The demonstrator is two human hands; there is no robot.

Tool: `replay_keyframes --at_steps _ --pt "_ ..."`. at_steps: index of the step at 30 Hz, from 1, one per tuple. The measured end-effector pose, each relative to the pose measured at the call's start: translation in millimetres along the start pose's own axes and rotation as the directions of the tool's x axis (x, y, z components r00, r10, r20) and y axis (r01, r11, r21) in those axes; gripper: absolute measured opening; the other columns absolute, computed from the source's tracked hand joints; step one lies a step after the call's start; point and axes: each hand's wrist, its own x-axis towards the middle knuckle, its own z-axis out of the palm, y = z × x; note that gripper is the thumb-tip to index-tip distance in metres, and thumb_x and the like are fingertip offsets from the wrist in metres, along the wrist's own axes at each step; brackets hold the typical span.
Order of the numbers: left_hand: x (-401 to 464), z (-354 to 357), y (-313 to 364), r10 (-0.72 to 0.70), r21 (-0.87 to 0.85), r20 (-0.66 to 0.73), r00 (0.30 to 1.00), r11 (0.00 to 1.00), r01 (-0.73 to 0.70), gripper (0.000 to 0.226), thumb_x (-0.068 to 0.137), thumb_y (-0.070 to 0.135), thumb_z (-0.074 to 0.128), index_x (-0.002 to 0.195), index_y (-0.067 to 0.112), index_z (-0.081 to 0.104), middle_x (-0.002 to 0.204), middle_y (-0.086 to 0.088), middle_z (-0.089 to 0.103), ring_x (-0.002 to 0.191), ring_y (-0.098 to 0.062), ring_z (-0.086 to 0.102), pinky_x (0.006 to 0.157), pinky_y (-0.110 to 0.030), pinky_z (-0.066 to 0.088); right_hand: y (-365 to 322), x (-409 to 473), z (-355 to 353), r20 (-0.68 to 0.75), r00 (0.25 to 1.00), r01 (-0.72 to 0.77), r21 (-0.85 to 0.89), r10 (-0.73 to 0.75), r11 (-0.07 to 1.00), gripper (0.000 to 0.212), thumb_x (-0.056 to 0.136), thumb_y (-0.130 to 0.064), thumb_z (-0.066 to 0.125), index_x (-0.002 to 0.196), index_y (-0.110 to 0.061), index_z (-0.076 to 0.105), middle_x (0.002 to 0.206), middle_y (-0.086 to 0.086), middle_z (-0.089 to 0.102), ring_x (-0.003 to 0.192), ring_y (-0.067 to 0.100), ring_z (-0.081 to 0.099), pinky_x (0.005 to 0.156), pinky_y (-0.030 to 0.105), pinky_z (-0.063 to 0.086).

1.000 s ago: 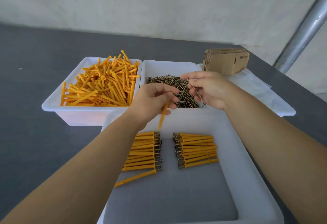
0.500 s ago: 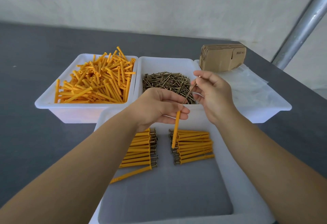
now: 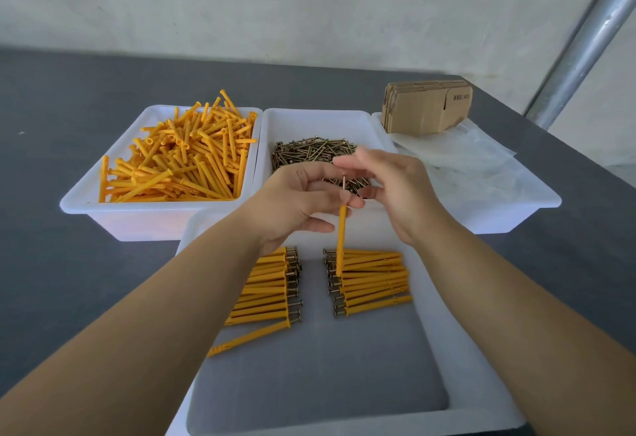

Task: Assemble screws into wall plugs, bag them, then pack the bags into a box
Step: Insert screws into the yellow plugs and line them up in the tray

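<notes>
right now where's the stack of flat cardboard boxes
In the head view the stack of flat cardboard boxes stands at the far right of the table, on the back of the right-hand tray, just behind the clear plastic bags.
</notes>
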Motion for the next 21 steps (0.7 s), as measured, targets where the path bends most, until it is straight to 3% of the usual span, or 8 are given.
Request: replay_keyframes --at_steps 2,5,8,10,13,15,17,21 --pt "-0.2 0.4 1.0 0.057 0.057 -0.013 0.998 0.997 -0.056 0.034 0.09 0.005 0.067 0.122 0.019 0.064 0.097 -0.008 0.076 0.075 -0.004 0.065 0.061 -0.021 0.051 -2.5 2.5 -3.1 -0.11 0.994 -0.008 0.034 0.012 0.999 0.032 0.093 -0.041 0.049 0.092 -0.028 0.079 0.106 -0.007 0.075 0.096 0.009 0.066 0.074 0.03 0.048" --pt "-2.3 5.8 1.6 0.092 0.135 0.047 0.995 0.986 -0.097 0.022 0.088 -0.003 0.067 0.103 0.011 0.067 0.09 -0.01 0.075 0.07 -0.009 0.064 0.058 -0.023 0.053 -0.6 3.8 -9.3 -0.283 0.956 -0.048 0.091 0.072 0.995 0.03 0.097 -0.032 0.051 0.088 -0.024 0.078 0.096 -0.008 0.074 0.08 0.008 0.063 0.066 0.027 0.046" --pt "-4.9 18.4 -0.7 0.072 0.249 0.135 0.988 0.963 -0.104 0.013 0.083 -0.007 0.071 0.09 0.001 0.064 0.09 -0.018 0.074 0.074 -0.019 0.072 0.062 -0.03 0.059 1.8 3.4 -11.8 -0.351 0.93 -0.071 0.119 0.109 0.99 0.03 0.095 -0.025 0.053 0.077 -0.024 0.077 0.086 -0.006 0.072 0.072 0.01 0.062 0.061 0.026 0.045" --pt "-5.4 26.6 -2.4 0.085 0.366 0.133 0.988 0.922 -0.129 0.013 0.08 -0.008 0.073 0.082 0.001 0.064 0.082 -0.01 0.073 0.075 -0.019 0.075 0.066 -0.031 0.061 1.4 3.8 -11.1 -0.358 0.926 -0.078 0.125 0.118 0.989 0.03 0.091 -0.025 0.055 0.071 -0.026 0.077 0.084 -0.006 0.071 0.071 0.011 0.061 0.061 0.027 0.044" --pt "-5.0 34.4 -3.9 0.173 0.634 0.112 0.979 0.746 -0.204 0.021 0.074 -0.001 0.077 0.071 0.014 0.063 0.068 0.004 0.068 0.066 -0.007 0.07 0.062 -0.019 0.054 2.0 3.5 -10.2 -0.338 0.935 -0.077 0.113 0.111 0.991 0.027 0.085 -0.028 0.056 0.069 -0.028 0.077 0.084 -0.006 0.071 0.07 0.011 0.061 0.062 0.028 0.045" --pt "-4.8 39.2 -6.0 0.188 0.756 0.123 0.974 0.619 -0.215 0.019 0.072 0.002 0.077 0.07 0.015 0.065 0.074 0.007 0.066 0.064 -0.005 0.064 0.061 -0.019 0.051 2.4 3.5 -10.8 -0.334 0.936 -0.075 0.123 0.112 0.99 0.025 0.082 -0.032 0.057 0.069 -0.027 0.077 0.085 -0.005 0.071 0.071 0.012 0.061 0.062 0.027 0.045" --pt "-5.0 45.6 -10.3 0.132 0.82 0.137 0.982 0.542 -0.187 0.014 0.072 0.004 0.073 0.07 0.015 0.064 0.077 0.005 0.065 0.067 -0.006 0.06 0.065 -0.022 0.05 2.1 3.9 -11.5 -0.334 0.935 -0.078 0.131 0.118 0.988 0.025 0.08 -0.034 0.057 0.068 -0.027 0.077 0.085 -0.004 0.071 0.071 0.012 0.061 0.061 0.027 0.045" --pt "0.7 56.1 -19.4 -0.072 0.949 0.152 0.986 0.29 -0.125 0.016 0.079 0.011 0.062 0.072 0.022 0.054 0.083 0.005 0.059 0.084 -0.018 0.057 0.071 -0.028 0.049 4.9 5.0 -12.9 -0.327 0.938 -0.082 0.124 0.119 0.989 0.026 0.085 -0.03 0.057 0.069 -0.027 0.078 0.083 -0.006 0.072 0.07 0.01 0.061 0.06 0.025 0.045"
